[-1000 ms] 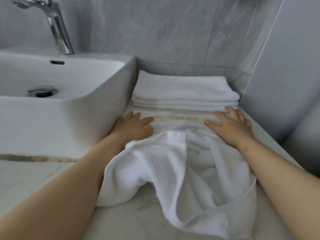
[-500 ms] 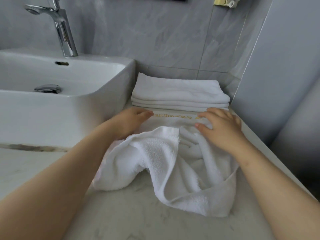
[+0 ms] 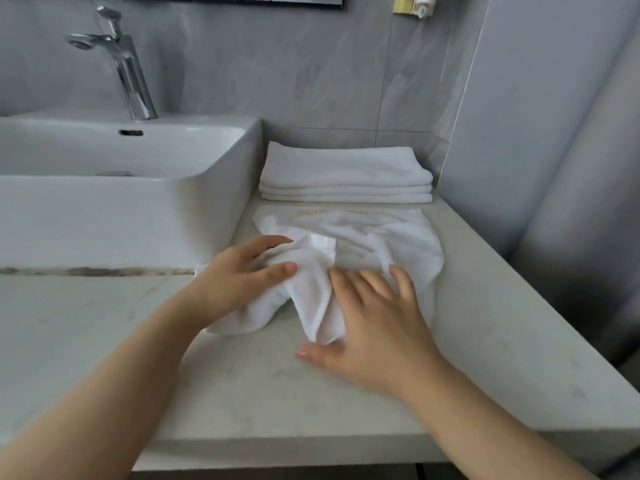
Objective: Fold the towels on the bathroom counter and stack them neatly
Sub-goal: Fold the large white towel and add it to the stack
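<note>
A rumpled white terry towel (image 3: 377,237) with gold lettering lies on the pale stone counter (image 3: 502,323), its lettered hem running parallel to the back edge, just before a stack of folded white towels (image 3: 343,174) in the back right corner. The left hand (image 3: 239,278) grips a bunched fold, fingers (image 3: 277,270) curled; the right hand (image 3: 374,327) presses flat, outstretched, on the towel's near end

Soft cloth against hard, polished bathroom surfaces.
The loose towel (image 3: 363,237) and the folded stack (image 3: 346,174) are white terry cloth, nubby and matt, the loose one with gold stitched lettering. The counter (image 3: 485,323) looks like pale veined stone, smooth with low sheen. The basin (image 3: 121,216) is glossy white ceramic, the tap (image 3: 128,71) mirror-bright chromed metal, the wall tiles (image 3: 294,64) grey and faintly glossy.
</note>
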`<action>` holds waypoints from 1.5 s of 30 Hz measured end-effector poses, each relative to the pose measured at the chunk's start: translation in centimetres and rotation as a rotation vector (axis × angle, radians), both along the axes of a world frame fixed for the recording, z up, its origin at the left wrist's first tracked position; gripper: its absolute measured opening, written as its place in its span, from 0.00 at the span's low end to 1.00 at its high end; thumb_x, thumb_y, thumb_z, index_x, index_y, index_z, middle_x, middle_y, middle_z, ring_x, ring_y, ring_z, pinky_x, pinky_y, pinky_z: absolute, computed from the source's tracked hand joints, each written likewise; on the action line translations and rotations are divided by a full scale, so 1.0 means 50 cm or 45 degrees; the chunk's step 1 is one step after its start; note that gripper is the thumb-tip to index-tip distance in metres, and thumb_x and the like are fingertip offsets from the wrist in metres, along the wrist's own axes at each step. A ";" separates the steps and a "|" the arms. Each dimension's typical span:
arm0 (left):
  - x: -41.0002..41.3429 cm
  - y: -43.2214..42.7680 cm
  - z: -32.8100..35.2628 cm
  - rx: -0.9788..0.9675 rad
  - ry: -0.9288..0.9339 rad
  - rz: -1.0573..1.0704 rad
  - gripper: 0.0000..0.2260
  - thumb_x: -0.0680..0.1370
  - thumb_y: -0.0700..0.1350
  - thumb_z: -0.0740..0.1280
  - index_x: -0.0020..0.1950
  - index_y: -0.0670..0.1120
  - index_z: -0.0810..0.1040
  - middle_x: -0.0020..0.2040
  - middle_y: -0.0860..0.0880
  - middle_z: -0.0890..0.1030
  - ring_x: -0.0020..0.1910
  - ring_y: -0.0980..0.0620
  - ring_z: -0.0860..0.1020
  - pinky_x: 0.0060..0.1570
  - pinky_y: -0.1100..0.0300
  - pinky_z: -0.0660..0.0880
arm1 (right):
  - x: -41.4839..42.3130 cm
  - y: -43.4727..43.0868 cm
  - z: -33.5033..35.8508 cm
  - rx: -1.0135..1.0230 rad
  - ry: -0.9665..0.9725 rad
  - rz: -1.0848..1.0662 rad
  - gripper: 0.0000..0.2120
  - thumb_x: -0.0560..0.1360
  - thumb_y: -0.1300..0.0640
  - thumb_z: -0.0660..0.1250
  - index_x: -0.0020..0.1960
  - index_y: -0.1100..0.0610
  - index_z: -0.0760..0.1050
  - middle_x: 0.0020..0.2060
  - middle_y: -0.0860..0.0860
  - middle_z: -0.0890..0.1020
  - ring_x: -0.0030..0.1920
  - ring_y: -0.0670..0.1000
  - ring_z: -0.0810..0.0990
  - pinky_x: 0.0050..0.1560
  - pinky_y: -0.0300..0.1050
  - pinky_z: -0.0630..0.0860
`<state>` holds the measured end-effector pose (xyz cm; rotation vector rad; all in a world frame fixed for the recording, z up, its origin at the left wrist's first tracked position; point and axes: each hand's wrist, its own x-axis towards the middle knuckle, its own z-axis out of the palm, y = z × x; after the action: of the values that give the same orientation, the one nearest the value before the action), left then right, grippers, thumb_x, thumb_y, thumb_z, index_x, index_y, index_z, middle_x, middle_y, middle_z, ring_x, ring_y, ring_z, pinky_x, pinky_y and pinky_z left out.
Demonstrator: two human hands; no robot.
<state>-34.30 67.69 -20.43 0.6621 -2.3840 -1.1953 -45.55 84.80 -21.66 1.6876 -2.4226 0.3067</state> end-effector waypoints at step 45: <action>0.125 0.074 0.110 -0.168 -0.398 0.022 0.11 0.75 0.55 0.63 0.36 0.56 0.81 0.29 0.54 0.80 0.24 0.56 0.76 0.34 0.66 0.72 | -0.079 0.047 -0.014 -1.475 -1.310 -0.206 0.20 0.73 0.42 0.56 0.31 0.50 0.79 0.28 0.46 0.80 0.34 0.45 0.78 0.39 0.38 0.74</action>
<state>-28.04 71.41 -14.92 0.8781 -2.6775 -0.9761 -49.52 87.16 -22.34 0.7939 -1.9204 2.3892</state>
